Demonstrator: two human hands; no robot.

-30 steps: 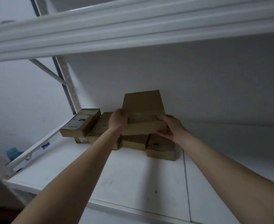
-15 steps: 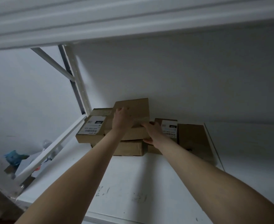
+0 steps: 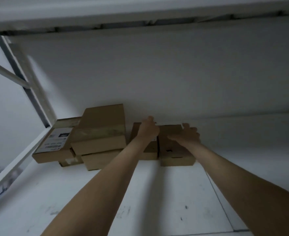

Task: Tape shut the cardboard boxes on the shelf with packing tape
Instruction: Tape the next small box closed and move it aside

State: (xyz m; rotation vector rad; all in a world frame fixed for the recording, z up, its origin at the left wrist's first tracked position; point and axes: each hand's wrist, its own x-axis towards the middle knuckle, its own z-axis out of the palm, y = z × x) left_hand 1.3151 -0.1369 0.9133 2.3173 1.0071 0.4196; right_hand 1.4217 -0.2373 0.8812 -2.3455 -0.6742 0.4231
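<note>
both hands reach to the back of the white shelf (image 3: 174, 193), apart. left hand (image 3: 148, 129) lies on the middle box (image 3: 151, 149), fingers at its far edge; blurred, can't tell if it grips. right hand (image 3: 186, 136) is spread open over the right box (image 3: 176, 155). those two boxes touch. stacked boxes (image 3: 99, 132) sit to the left, beside a labelled box (image 3: 55, 143).

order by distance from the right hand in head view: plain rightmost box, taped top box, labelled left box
1. plain rightmost box, directly beneath the right hand
2. taped top box, left of centre
3. labelled left box, far left
</note>
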